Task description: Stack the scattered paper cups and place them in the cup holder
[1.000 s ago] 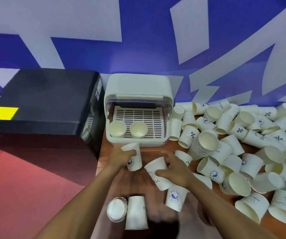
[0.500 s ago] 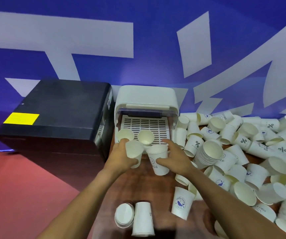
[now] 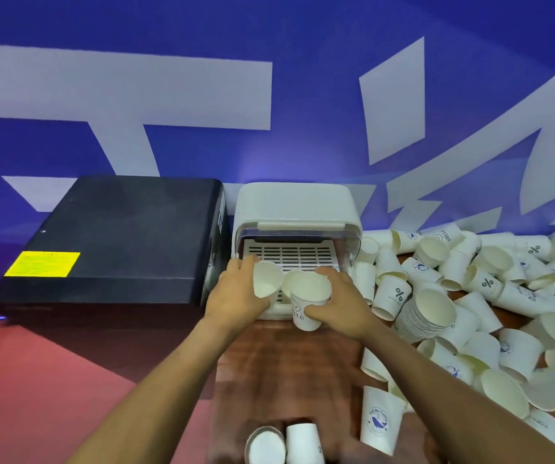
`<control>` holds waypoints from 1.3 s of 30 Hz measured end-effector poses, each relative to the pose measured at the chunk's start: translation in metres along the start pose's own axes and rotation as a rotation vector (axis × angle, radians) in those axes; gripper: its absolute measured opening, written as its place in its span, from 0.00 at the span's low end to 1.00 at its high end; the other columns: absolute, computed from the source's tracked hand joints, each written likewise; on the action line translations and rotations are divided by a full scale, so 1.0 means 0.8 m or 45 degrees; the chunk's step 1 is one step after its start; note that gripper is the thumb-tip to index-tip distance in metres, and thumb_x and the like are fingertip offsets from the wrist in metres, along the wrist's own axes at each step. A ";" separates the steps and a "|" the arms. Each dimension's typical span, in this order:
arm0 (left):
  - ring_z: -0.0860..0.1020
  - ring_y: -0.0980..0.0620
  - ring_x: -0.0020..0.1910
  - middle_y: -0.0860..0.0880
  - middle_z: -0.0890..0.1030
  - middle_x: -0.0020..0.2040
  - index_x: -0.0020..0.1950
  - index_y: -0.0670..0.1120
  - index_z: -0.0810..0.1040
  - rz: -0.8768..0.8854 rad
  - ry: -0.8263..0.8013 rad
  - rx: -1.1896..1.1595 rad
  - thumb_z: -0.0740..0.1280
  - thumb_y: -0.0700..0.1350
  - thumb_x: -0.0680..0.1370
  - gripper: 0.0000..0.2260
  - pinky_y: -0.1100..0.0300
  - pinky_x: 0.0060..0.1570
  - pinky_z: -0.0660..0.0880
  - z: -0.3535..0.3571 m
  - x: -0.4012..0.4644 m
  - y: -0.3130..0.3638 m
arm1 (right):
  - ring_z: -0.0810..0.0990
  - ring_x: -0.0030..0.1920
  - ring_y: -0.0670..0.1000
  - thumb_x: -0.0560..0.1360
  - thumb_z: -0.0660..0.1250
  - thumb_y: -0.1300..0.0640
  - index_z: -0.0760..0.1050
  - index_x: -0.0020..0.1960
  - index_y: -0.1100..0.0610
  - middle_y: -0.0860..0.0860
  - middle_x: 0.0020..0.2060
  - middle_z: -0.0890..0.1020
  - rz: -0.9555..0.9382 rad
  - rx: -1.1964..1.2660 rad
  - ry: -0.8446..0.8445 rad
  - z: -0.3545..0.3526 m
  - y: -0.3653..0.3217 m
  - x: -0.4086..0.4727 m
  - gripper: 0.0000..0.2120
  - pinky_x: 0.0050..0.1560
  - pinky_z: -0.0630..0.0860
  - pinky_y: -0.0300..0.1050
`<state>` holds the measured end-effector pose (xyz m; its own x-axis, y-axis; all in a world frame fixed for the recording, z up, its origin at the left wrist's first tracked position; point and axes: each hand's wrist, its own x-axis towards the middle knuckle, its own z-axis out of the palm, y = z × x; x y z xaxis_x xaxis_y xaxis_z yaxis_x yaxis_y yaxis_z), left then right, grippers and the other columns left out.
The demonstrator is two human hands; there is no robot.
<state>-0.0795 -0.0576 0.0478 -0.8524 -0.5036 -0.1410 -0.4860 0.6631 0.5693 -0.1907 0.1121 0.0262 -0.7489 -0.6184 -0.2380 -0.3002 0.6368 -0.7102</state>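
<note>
At the open front of the white cup holder [image 3: 297, 209], the left hand [image 3: 236, 293] grips a tilted paper cup [image 3: 266, 279], its mouth turned toward the camera. The right hand [image 3: 343, 303] grips an upright printed cup [image 3: 307, 299] just beside it. Loose cups [image 3: 490, 296] lie heaped on the wooden bench [image 3: 286, 370] to the right.

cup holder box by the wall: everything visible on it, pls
The cup holder is a white, plastic-looking box with rounded corners, upright on the wooden table against the blue wall, beside a black case. Its clear front cover is lifted, exposing a slotted white tray. The left hand and right hand each hold a paper cup at its open front, hiding the tray's front edge. Loose cups crowd its right side.
</note>
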 end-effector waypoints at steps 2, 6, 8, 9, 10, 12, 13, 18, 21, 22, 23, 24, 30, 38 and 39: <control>0.71 0.45 0.60 0.48 0.69 0.62 0.68 0.50 0.64 0.005 0.041 0.096 0.73 0.52 0.69 0.31 0.49 0.54 0.74 -0.002 0.013 0.000 | 0.69 0.59 0.47 0.64 0.75 0.53 0.64 0.68 0.49 0.48 0.59 0.68 -0.031 0.018 0.054 0.002 -0.001 0.012 0.36 0.61 0.68 0.41; 0.72 0.45 0.58 0.48 0.70 0.60 0.67 0.51 0.64 0.000 0.113 0.224 0.74 0.57 0.68 0.33 0.49 0.54 0.74 0.000 0.036 -0.003 | 0.70 0.59 0.47 0.62 0.76 0.52 0.63 0.65 0.49 0.47 0.61 0.69 -0.064 0.082 0.160 0.006 -0.006 0.026 0.36 0.60 0.71 0.44; 0.73 0.44 0.57 0.48 0.70 0.60 0.67 0.50 0.64 -0.013 0.117 0.268 0.74 0.58 0.68 0.33 0.50 0.54 0.74 0.001 0.045 -0.006 | 0.70 0.58 0.47 0.59 0.74 0.46 0.62 0.65 0.48 0.46 0.61 0.69 -0.078 0.091 0.185 0.007 -0.006 0.032 0.37 0.59 0.71 0.45; 0.73 0.44 0.57 0.48 0.70 0.59 0.66 0.50 0.64 -0.024 0.108 0.293 0.73 0.59 0.68 0.32 0.50 0.53 0.74 0.002 0.048 -0.007 | 0.70 0.58 0.47 0.59 0.73 0.44 0.62 0.64 0.48 0.45 0.61 0.68 -0.088 0.080 0.191 0.007 -0.006 0.034 0.37 0.59 0.72 0.45; 0.73 0.45 0.57 0.48 0.70 0.59 0.66 0.50 0.64 -0.039 0.093 0.314 0.73 0.59 0.68 0.32 0.51 0.53 0.73 0.003 0.051 -0.008 | 0.70 0.58 0.47 0.60 0.73 0.44 0.62 0.65 0.48 0.45 0.61 0.68 -0.096 0.067 0.193 0.006 -0.004 0.037 0.37 0.58 0.72 0.45; 0.73 0.45 0.57 0.48 0.70 0.59 0.65 0.50 0.64 -0.067 0.060 0.336 0.72 0.59 0.69 0.31 0.51 0.53 0.73 0.007 0.055 -0.011 | 0.70 0.58 0.47 0.62 0.75 0.47 0.61 0.65 0.48 0.46 0.61 0.68 -0.098 0.042 0.174 0.006 0.002 0.045 0.36 0.58 0.72 0.45; 0.73 0.45 0.57 0.48 0.71 0.59 0.65 0.50 0.64 -0.076 0.050 0.338 0.72 0.59 0.69 0.31 0.51 0.53 0.73 0.010 0.058 -0.013 | 0.70 0.59 0.48 0.63 0.76 0.49 0.61 0.66 0.49 0.46 0.61 0.68 -0.091 0.024 0.159 0.007 0.005 0.049 0.36 0.58 0.72 0.46; 0.73 0.44 0.58 0.48 0.71 0.61 0.66 0.50 0.63 -0.099 0.026 0.359 0.71 0.61 0.69 0.32 0.50 0.53 0.74 0.029 0.068 -0.019 | 0.67 0.61 0.48 0.65 0.76 0.49 0.60 0.67 0.49 0.46 0.61 0.66 -0.071 -0.064 0.091 0.017 0.018 0.064 0.37 0.57 0.71 0.45; 0.73 0.44 0.59 0.48 0.70 0.63 0.67 0.49 0.63 -0.125 -0.003 0.381 0.72 0.59 0.69 0.32 0.49 0.55 0.74 0.041 0.075 -0.019 | 0.70 0.62 0.51 0.65 0.76 0.47 0.59 0.68 0.48 0.49 0.64 0.67 -0.024 -0.076 0.028 0.024 0.028 0.072 0.38 0.58 0.72 0.49; 0.72 0.44 0.60 0.48 0.70 0.63 0.67 0.49 0.63 -0.137 -0.016 0.383 0.73 0.59 0.69 0.33 0.49 0.55 0.73 0.044 0.076 -0.019 | 0.70 0.62 0.52 0.65 0.76 0.47 0.59 0.68 0.47 0.49 0.64 0.67 -0.007 -0.083 0.015 0.026 0.030 0.074 0.38 0.58 0.73 0.50; 0.72 0.44 0.60 0.47 0.70 0.63 0.67 0.49 0.63 -0.148 -0.028 0.386 0.73 0.58 0.69 0.33 0.49 0.55 0.73 0.046 0.077 -0.019 | 0.70 0.62 0.52 0.65 0.76 0.46 0.59 0.68 0.47 0.49 0.64 0.67 0.010 -0.088 0.005 0.028 0.033 0.077 0.38 0.59 0.73 0.50; 0.72 0.44 0.60 0.47 0.70 0.63 0.67 0.48 0.63 -0.158 -0.039 0.394 0.73 0.58 0.69 0.33 0.49 0.55 0.73 0.049 0.078 -0.019 | 0.71 0.62 0.52 0.65 0.76 0.46 0.59 0.68 0.47 0.50 0.64 0.67 0.023 -0.089 0.002 0.030 0.035 0.079 0.38 0.59 0.73 0.51; 0.70 0.45 0.62 0.48 0.68 0.64 0.67 0.48 0.63 -0.218 -0.096 0.466 0.72 0.60 0.69 0.34 0.52 0.57 0.71 0.059 0.080 -0.024 | 0.70 0.61 0.51 0.64 0.77 0.48 0.61 0.67 0.50 0.50 0.63 0.69 0.024 -0.047 0.017 0.042 0.036 0.089 0.38 0.58 0.72 0.48; 0.67 0.45 0.65 0.46 0.65 0.67 0.70 0.46 0.60 -0.291 -0.209 0.534 0.72 0.61 0.69 0.38 0.52 0.60 0.70 0.067 0.081 -0.030 | 0.70 0.63 0.51 0.64 0.78 0.46 0.59 0.70 0.48 0.49 0.65 0.66 0.053 -0.180 -0.068 0.049 0.036 0.089 0.42 0.57 0.71 0.47; 0.67 0.45 0.65 0.46 0.65 0.68 0.71 0.46 0.60 -0.294 -0.221 0.529 0.72 0.61 0.69 0.38 0.51 0.60 0.70 0.067 0.080 -0.031 | 0.70 0.63 0.51 0.64 0.77 0.46 0.59 0.71 0.48 0.49 0.65 0.66 0.056 -0.195 -0.088 0.048 0.037 0.089 0.42 0.58 0.71 0.48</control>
<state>-0.1326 -0.0764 -0.0188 -0.7162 -0.5870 -0.3774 -0.6711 0.7277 0.1419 -0.2297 0.0691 -0.0371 -0.7226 -0.6151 -0.3154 -0.3583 0.7235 -0.5900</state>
